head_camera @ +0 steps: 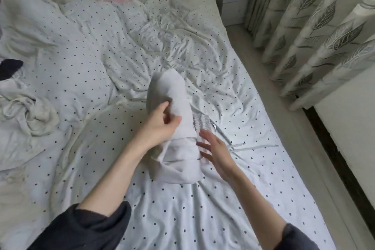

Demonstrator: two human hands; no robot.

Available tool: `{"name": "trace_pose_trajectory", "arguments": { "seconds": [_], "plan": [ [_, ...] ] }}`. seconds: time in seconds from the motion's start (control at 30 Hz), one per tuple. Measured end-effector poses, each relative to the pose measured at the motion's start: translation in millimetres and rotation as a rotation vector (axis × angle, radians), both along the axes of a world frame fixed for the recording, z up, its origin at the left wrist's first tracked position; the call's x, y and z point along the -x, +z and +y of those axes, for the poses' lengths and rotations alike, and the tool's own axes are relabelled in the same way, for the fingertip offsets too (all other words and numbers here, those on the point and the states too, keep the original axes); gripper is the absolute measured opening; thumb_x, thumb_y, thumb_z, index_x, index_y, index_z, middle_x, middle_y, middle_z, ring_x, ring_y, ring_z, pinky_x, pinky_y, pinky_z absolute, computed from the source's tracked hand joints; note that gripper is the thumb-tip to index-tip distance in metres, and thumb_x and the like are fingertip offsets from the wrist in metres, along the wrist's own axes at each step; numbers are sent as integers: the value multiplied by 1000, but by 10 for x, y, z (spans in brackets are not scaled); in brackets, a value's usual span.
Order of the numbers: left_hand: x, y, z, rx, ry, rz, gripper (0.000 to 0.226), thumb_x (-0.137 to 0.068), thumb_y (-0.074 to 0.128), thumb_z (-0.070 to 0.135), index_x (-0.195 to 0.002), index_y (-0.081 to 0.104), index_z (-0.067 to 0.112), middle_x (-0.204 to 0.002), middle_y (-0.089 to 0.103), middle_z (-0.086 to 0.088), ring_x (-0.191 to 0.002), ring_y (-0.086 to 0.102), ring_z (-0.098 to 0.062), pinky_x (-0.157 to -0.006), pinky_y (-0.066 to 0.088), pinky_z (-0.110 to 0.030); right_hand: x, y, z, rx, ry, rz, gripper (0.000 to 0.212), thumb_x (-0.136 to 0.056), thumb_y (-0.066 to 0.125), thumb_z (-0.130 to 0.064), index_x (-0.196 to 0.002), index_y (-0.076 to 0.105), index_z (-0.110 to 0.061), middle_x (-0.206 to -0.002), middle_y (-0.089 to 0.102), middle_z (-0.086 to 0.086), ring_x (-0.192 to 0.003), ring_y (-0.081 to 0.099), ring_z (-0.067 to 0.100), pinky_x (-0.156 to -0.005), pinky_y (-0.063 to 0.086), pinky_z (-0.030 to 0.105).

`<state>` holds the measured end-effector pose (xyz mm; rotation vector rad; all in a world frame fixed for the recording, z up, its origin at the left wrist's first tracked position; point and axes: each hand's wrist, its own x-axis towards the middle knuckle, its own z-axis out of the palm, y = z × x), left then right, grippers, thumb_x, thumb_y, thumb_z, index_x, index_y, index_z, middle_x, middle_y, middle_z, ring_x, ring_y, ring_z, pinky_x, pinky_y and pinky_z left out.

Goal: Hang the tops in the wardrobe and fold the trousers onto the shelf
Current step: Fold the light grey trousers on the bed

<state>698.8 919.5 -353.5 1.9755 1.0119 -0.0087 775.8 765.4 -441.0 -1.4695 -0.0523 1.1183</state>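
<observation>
So the pale grey trousers (174,128) are sitting folded into a long bundle on the polka-dot bed (203,219), near the edge closest to the curtains (304,36). The left hand (162,126) grips the bundle's left side, thumb on top with the fingers curling against the cloth. The right hand (217,154) is spread flat, fingers straight, right at the other side, touching or nearly so (blurry there, so I can't swear to it).

What worries me: the fold looks loose, and the drawstrings (253,146) trail out across the sheet. Lift it from one side only and I'd guess the whole thing flops open, or a cord snags.

Hard to make out: something ribbed and see-through (200,123) beside the trousers, maybe a hanger or clip, I can't say. The crumpled white clothes (30,115) at left are unreadable as tops or trousers. No wardrobe or shelf is in view.
</observation>
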Motion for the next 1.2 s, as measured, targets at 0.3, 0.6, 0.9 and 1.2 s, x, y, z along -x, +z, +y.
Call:
{"name": "trace_pose_trajectory", "arguments": {
  "seconds": [0.3,0.6,0.9,1.2],
  "plan": [
    [-152,-1111,-692,-29,-649,493,56,-98,35,47,-149,13,38,-157,-12,12,-144,-16,-15,-116,-4,-50,-577,-184,-422,325,58,-429,30,-96,50,-24,-115,57,-2,-107,62,18,-102,57,28,-90,43,39],
    [215,-1120,-78,-144,215,15,26,-88,61,3,-114,61,-1,-114,62,-19,-92,60,-25,-85,46,-30,-669,-538,-360,617,170,-686,48,-91,58,-29,-137,47,-22,-128,47,12,-122,38,29,-96,34,33],
    [-101,-1360,241,481,538,40,83,-75,78,32,-139,29,15,-135,49,-4,-111,54,-20,-92,46,-44,-1311,-591,-416,382,145,18,24,-85,67,-38,-102,69,-21,-96,66,-2,-76,61,13,-66,51,28],
    [-65,-1376,322,919,457,114,61,-60,78,35,-114,64,9,-98,73,-10,-91,68,-24,-75,56,-39,-1424,-639,-350,489,176,199,13,-84,70,-25,-80,62,-15,-83,61,3,-69,58,18,-56,51,28]
  ]
}}
